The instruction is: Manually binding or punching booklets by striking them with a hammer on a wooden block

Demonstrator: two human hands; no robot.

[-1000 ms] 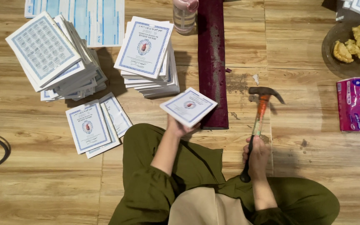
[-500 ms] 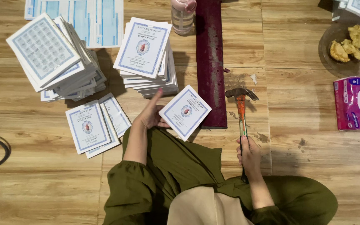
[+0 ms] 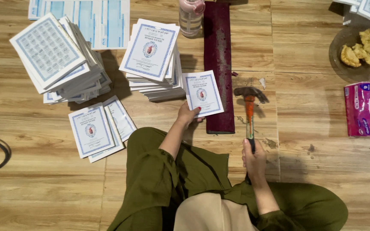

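A fanned stack of white booklets (image 3: 56,60) with blue grid covers sits on the wooden floor (image 3: 43,192) at far left, and a few thin booklets (image 3: 97,128) lie just below it. Further right stands a taller pile of blue-bordered booklets (image 3: 150,53).

The left hand (image 3: 188,115) grips the lower left corner of a single booklet (image 3: 202,93), fingers closed on its edge. This booklet is white with a blue border and a small red emblem at its middle. It lies flat, its right edge overlapping the dark red bar (image 3: 219,64), and its long axis runs away from the person, tilted slightly left at the top.

The bar is a long maroon strip running straight away from the person, with a clear bottle (image 3: 191,17) just left of its far end.

The right hand (image 3: 254,158) is closed around the black grip of a hammer (image 3: 249,111). Its orange handle points away from the person, and the steel head rests on the floor just right of the bar.

At far right sit a plate of fried food (image 3: 358,53) and a pink tissue pack (image 3: 367,109).
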